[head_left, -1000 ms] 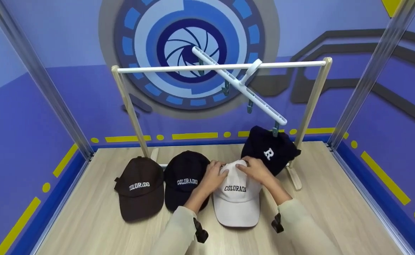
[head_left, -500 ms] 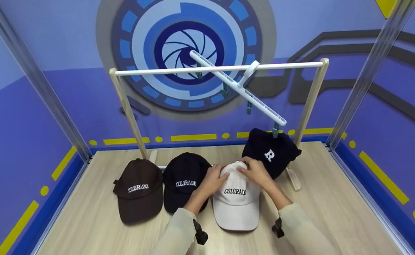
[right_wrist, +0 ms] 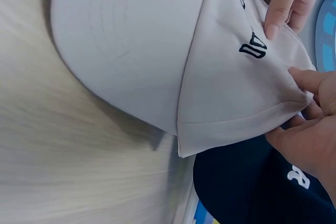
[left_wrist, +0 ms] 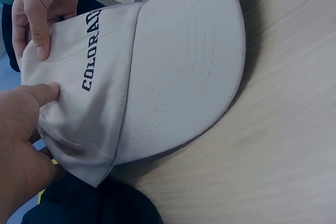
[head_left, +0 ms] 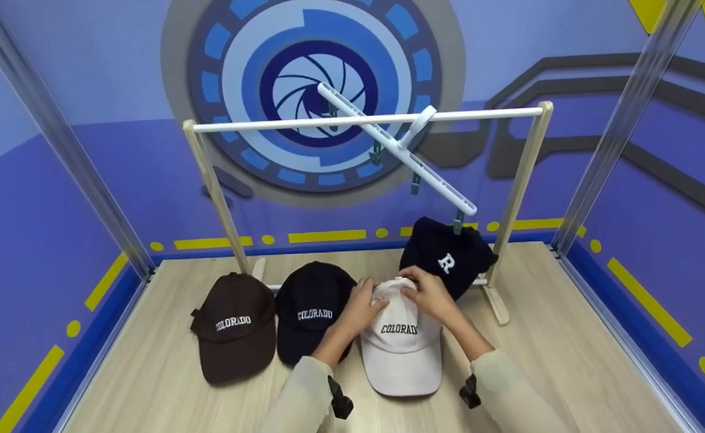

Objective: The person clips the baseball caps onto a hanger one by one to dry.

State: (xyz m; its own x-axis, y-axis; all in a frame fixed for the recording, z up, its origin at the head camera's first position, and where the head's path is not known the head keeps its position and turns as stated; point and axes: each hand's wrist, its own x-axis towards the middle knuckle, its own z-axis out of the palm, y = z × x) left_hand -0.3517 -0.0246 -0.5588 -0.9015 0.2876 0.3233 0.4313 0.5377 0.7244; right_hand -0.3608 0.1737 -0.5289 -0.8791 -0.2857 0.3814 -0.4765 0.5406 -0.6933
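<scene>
An off-white baseball cap (head_left: 399,346) with COLORADO across its front has its brim toward me. My left hand (head_left: 360,310) grips the left side of its crown, thumb on the front and fingers behind. Opposite it, my right hand (head_left: 437,296) pinches the upper right of the crown in the same way. Both thumbs lie above the lettering in the left wrist view, and the fingers behind the fabric are mostly hidden. Just behind my right hand hangs a navy cap (head_left: 427,243) with a white R, held by a green clip (head_left: 458,224) at the hanger's low end.
A white hanger (head_left: 431,175) with several green clips hangs slanted from the rack's rod (head_left: 298,124). Left of the off-white cap sit a black COLORADO cap (head_left: 313,288) and a brown one (head_left: 238,300) on the wooden table (head_left: 148,361). Patterned walls surround the table.
The head view has shifted slightly. Both hands keep their hold on the off-white cap, which has come very slightly nearer to me. The other caps have not moved on the table.
</scene>
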